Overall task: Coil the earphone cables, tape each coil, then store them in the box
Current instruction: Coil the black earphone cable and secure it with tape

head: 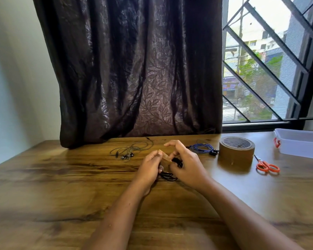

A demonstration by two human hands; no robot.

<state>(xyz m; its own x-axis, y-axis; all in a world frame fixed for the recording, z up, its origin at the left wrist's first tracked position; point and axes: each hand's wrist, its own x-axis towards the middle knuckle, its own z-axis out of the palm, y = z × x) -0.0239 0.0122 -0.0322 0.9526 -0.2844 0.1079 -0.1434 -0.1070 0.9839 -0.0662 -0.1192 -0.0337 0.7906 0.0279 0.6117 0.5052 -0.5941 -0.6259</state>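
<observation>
The two hands meet over the middle of the table [61, 177]. The left hand [151, 167] pinches one end of a short strip of brown tape [163, 157]. The right hand [187, 166] has its fingers curled around the black earphone coil [168, 176], with its forefinger lifted clear. Loops of the coil hang out below both hands at about six o'clock.

I judge the step to be taping this first coil. To do it well, keep the loops bunched tight in the right hand, lay the strip across the narrowest part of the bundle, then wrap it round and press it onto itself so no sticky face is left showing.

The other things lie around the hands:
- The grey earphones [128, 150], still loose, at eleven o'clock.
- The blue earphones [202, 147], at one o'clock.
- The tape roll [236, 150] and the orange scissors [267, 166], towards two and three o'clock.
- The clear box [302, 143], beyond them at two o'clock, cut off by the edge of the view.

The fingers hide where the strip meets the cable, so I cannot tell whether it has stuck yet. Nor can I tell whether the blue set is coiled.
</observation>
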